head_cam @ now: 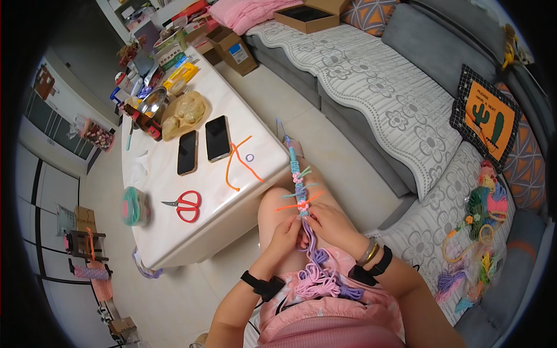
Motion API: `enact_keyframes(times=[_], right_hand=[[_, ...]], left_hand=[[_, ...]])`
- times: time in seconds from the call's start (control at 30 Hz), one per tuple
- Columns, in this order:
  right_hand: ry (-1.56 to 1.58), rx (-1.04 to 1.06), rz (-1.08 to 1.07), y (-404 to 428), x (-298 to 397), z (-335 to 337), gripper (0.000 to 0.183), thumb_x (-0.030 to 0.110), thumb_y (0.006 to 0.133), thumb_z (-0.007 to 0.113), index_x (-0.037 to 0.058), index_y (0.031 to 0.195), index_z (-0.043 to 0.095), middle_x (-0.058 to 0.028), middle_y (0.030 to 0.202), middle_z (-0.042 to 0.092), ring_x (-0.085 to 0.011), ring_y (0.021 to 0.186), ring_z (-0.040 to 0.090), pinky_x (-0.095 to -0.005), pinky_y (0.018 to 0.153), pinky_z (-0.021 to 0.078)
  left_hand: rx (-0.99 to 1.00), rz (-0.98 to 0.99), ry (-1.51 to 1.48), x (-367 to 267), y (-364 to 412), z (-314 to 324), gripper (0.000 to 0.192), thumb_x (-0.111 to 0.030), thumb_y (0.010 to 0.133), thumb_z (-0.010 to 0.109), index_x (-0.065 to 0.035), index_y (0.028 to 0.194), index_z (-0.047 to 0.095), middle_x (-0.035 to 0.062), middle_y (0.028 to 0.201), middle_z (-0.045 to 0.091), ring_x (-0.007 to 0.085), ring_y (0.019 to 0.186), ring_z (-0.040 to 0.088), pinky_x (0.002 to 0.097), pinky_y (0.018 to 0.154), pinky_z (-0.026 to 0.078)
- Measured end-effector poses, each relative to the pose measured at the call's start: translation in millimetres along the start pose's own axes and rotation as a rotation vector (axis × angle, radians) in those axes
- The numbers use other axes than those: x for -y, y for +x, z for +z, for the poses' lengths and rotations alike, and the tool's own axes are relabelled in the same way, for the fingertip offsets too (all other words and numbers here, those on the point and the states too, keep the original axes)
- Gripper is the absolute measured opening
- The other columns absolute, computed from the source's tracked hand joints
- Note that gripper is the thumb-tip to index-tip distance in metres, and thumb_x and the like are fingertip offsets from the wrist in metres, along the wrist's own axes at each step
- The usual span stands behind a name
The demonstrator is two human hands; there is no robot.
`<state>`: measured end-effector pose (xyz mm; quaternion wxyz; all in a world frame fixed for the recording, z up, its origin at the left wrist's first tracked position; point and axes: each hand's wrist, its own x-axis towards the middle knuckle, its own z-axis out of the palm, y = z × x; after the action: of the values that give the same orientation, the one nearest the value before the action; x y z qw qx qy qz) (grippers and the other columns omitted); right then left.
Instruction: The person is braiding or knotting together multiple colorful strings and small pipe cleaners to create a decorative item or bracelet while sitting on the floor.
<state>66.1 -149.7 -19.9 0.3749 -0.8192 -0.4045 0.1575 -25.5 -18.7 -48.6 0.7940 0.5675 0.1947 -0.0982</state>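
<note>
A knotted cord strap [298, 178] in teal, pink and purple runs along my legs, its far end reaching past the table corner. My left hand [286, 235] pinches the near end of its knotted part from the left. From the right, my right hand [325, 221] grips the same spot, fingertips close to the left ones. Short orange and green cord ends stick out sideways from the strap. Below my hands, loose purple cords run down to pink cord bundles [320, 282] and a purple cord bundle [350, 292] on my lap.
Red-handled scissors [188, 206], two smartphones [187, 152] [217, 138], orange cord pieces [239, 161], a small ring [249, 158] and a lidded tub [134, 206] are on the white table [165, 243]. More cord bundles [483, 209] lie on the sofa [428, 232] at right.
</note>
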Motion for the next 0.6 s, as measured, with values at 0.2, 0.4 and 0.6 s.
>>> enact_keyframes(times=[0.2, 0.4, 0.6], right_hand=[[0.029, -0.086, -0.054, -5.6, -8.2, 1.6, 0.011, 0.013, 0.077, 0.049, 0.0013, 0.079, 0.050, -0.0153, 0.082, 0.053, -0.0321, 0.078, 0.052, -0.0396, 0.069, 0.0408], [0.246, -0.051, -0.025, -7.0, -14.4, -2.3, 0.008, 0.009, 0.078, 0.050, 0.0013, 0.078, 0.051, -0.0142, 0.077, 0.053, -0.0298, 0.071, 0.053, -0.0361, 0.063, 0.0413], [0.496, -0.109, 0.011, -11.4, -26.0, 8.7, 0.005, 0.004, 0.078, 0.050, -0.0009, 0.076, 0.052, -0.0097, 0.069, 0.050, -0.0201, 0.063, 0.050, -0.0281, 0.057, 0.0389]], left_hand=[[-0.144, 0.099, 0.157, -7.7, 6.9, 10.4, 0.021, -0.022, 0.090, 0.039, -0.0036, 0.086, 0.047, 0.0029, 0.054, 0.051, 0.0102, 0.040, 0.048, 0.0205, 0.037, 0.039], [0.025, 0.048, -0.050, -1.7, 7.9, -6.6, 0.022, -0.025, 0.089, 0.042, -0.0049, 0.085, 0.048, 0.0019, 0.058, 0.051, 0.0082, 0.047, 0.047, 0.0183, 0.045, 0.038], [-0.009, 0.052, -0.146, -8.4, 6.7, 1.5, 0.021, -0.024, 0.089, 0.044, -0.0047, 0.085, 0.051, 0.0002, 0.061, 0.049, 0.0069, 0.050, 0.044, 0.0176, 0.047, 0.035]])
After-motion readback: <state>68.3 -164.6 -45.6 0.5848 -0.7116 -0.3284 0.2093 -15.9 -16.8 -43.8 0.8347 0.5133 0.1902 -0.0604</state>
